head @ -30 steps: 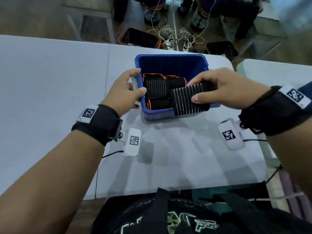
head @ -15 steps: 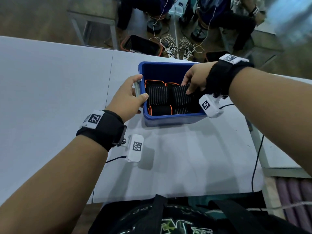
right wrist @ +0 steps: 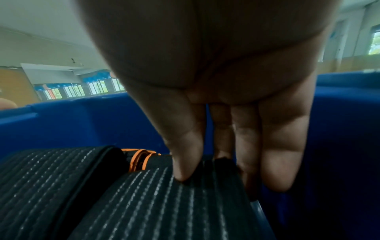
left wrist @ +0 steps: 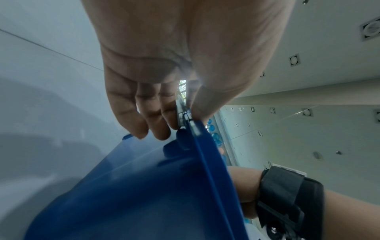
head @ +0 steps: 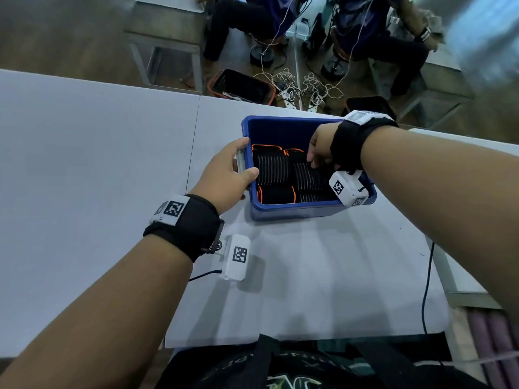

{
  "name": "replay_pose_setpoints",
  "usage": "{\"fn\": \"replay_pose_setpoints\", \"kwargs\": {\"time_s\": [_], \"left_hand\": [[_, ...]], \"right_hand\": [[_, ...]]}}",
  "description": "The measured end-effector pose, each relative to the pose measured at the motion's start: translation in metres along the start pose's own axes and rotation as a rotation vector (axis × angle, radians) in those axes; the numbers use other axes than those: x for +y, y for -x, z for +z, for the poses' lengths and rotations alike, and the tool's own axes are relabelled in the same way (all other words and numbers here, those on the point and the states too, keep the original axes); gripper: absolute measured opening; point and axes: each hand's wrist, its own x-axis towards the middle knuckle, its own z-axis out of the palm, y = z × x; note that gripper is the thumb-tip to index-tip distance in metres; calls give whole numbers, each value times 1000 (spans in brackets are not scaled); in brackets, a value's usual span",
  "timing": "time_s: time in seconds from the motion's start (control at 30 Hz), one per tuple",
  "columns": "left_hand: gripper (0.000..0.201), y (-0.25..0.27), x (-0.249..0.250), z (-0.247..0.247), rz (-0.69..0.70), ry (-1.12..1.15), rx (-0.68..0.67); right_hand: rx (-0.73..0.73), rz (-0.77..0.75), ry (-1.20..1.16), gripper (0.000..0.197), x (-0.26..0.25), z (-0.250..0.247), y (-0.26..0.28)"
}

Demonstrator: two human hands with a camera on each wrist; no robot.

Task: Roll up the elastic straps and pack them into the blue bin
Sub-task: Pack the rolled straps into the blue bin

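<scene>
The blue bin stands on the white table and holds several rolled black straps with white stripes and orange edges. My left hand grips the bin's left rim, thumb inside and fingers outside; the left wrist view shows that hand pinching a grey clip on the bin's rim. My right hand reaches down into the bin's right side. In the right wrist view this hand pinches the end of a rolled strap, thumb on top and fingers between roll and bin wall.
The table stretches wide to the left and front of the bin. A black bag sits at the near edge. A dark cable hangs at the right edge. Beyond the far edge are seated people, a black crate and tangled cords.
My right hand carried the rolled strap from above the bin's front rim down into the bin's right side. The left hand stayed on the left rim.
</scene>
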Motion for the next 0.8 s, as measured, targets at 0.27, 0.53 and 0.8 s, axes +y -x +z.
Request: {"fn": "replay_pose_setpoints", "kwargs": {"time_s": [0.27, 0.53, 0.8], "left_hand": [[64, 0, 2, -2, 6, -35, -10], [63, -1, 6, -2, 7, -43, -38], [61, 11, 8, 15, -25, -46, -53]], "right_hand": [[105, 11, -64, 26, 4, -17, 23], [423, 41, -55, 42, 68, 7, 70], [618, 160, -489, 46, 87, 90, 67]]}}
